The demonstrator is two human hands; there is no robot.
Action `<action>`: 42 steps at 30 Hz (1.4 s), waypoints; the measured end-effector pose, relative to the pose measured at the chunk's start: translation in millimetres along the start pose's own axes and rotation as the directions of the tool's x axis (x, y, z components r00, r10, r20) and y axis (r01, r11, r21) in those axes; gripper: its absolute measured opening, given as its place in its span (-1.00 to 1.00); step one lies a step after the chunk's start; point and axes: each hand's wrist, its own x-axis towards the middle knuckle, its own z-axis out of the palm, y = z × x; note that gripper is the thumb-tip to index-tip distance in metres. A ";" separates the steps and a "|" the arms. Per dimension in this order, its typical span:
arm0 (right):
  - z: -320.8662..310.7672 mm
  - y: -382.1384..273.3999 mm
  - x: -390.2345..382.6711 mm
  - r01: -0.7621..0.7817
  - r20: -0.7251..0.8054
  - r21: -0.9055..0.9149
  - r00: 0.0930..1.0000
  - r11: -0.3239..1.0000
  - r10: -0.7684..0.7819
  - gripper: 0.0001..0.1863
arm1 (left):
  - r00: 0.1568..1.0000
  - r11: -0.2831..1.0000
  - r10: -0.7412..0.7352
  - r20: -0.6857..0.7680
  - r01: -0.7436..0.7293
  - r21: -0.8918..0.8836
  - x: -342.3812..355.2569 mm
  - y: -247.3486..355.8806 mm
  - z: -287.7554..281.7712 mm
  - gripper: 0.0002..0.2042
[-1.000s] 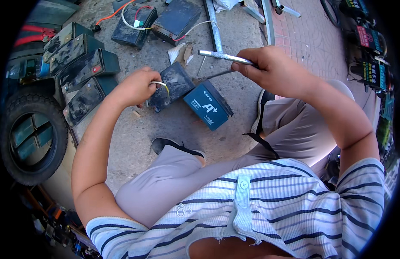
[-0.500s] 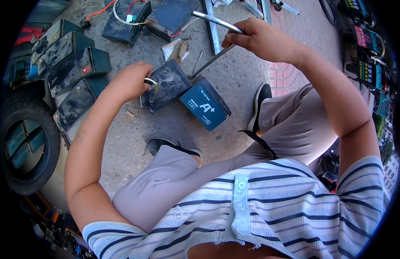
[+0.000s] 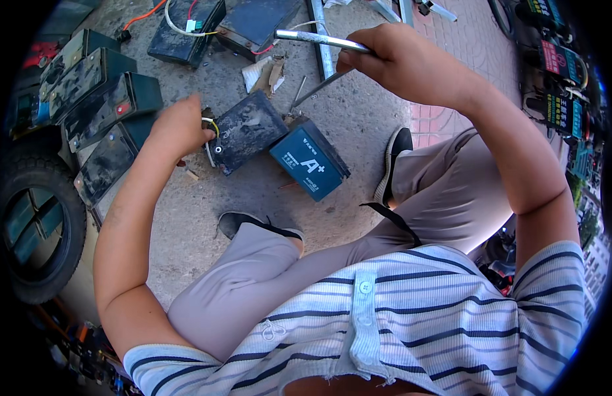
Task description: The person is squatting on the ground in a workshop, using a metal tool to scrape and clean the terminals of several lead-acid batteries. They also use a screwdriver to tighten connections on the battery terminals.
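Appears as bright, glossy metal on the hand-held bar (image 3: pixel 319 38); as smooth, faintly shiny plastic on the teal battery (image 3: pixel 304 162). Turns matt, scuffed and dusty on the black plastic battery (image 3: pixel 250 132). Shows slick, plastic-like sheathing on the white wire (image 3: pixel 209 120). Reads as rough, matt concrete across the ground (image 3: pixel 366 122), dull black rubber on the tyre (image 3: pixel 75 224), matt paper or card in the scraps (image 3: pixel 269 76). Presents smooth grey metal on the long profile (image 3: pixel 316 14), ribbed cloth on the striped shirt (image 3: pixel 438 290).

Person's left hand (image 3: pixel 179 129): grasping white-yellow wire (image 3: pixel 215 127) at dusty black battery (image 3: pixel 250 132) | right hand (image 3: pixel 398 63): gripping silver metal bar (image 3: pixel 319 39) | blue battery (image 3: pixel 309 165): just beside black one | tyre (image 3: pixel 71 221): far left
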 end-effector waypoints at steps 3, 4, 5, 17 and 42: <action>6.2 -0.7 3.9 0.036 -0.038 -0.019 0.999 0.999 -0.037 -0.75 | 0.997 0.998 0.030 0.077 -0.025 -0.063 3.5 -2.4 5.5 -0.58; 7.2 -0.1 4.8 0.038 -0.023 -0.031 0.999 0.999 -0.038 -0.75 | 0.996 0.996 0.045 0.077 -0.039 -0.075 4.0 -3.6 8.0 -0.60; 9.1 0.6 5.5 0.046 -0.046 -0.033 0.998 0.998 -0.047 -0.74 | 0.996 0.995 0.056 0.072 -0.050 -0.082 4.8 -5.2 9.6 -0.63; 7.1 -2.1 1.8 0.011 0.065 0.036 0.998 0.999 -0.014 -0.74 | 0.899 0.896 0.224 -0.375 -0.341 -0.283 13.5 -29.7 -34.1 -0.69; 4.6 -2.7 -11.8 0.037 0.064 -0.135 0.998 0.990 -0.029 -0.78 | 0.894 0.900 0.433 -0.114 -0.423 0.105 -21.0 69.7 13.0 0.03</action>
